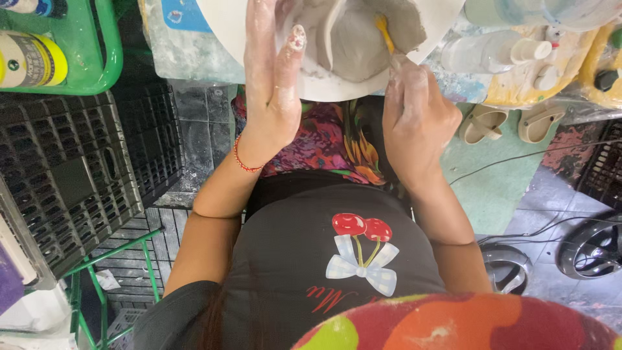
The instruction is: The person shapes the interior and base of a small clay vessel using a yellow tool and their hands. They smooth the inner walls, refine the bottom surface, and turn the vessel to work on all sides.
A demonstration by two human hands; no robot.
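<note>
A cluttered worktable [453, 84] carries a white round board [223, 26] bearing grey clay [363, 45], with a pale bottle [492, 53] lying beside it

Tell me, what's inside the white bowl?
Grey clay fills the white bowl, with a yellow tool poking into it. The left hand covers part; the bowl's top is out of view.
</note>
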